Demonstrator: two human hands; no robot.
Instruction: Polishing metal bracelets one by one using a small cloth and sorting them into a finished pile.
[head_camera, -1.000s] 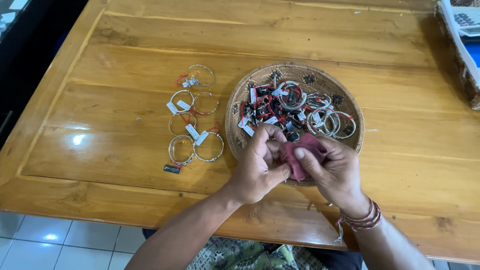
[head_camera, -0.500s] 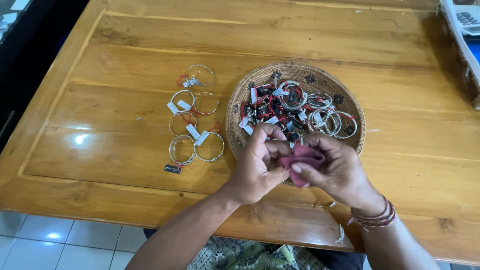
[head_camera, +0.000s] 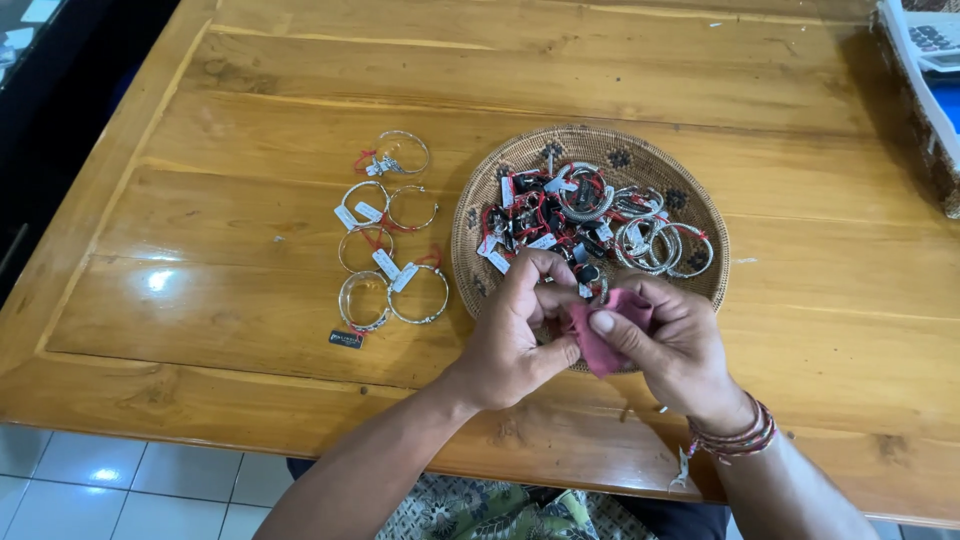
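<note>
My left hand (head_camera: 515, 335) and my right hand (head_camera: 668, 345) meet over the near rim of a round woven basket (head_camera: 485, 195). My right hand pinches a small pink cloth (head_camera: 600, 340) between thumb and fingers. My left hand's fingertips close on a small piece of silver jewellery pressed against the cloth; most of it is hidden by the fingers. The basket holds a heap of silver bangles (head_camera: 655, 240) with red strings and white tags.
Several tagged silver bangles (head_camera: 385, 240) lie in rows on the wooden table (head_camera: 250, 100) left of the basket, with a small dark label (head_camera: 346, 340) near them. A woven box (head_camera: 920, 90) sits at the far right edge. Tiled floor shows below the table's near edge.
Both hands stay at the basket's near rim. My right hand has shifted its grip on the pink cloth and folded it over slightly. Bangles on the table are unmoved.
</note>
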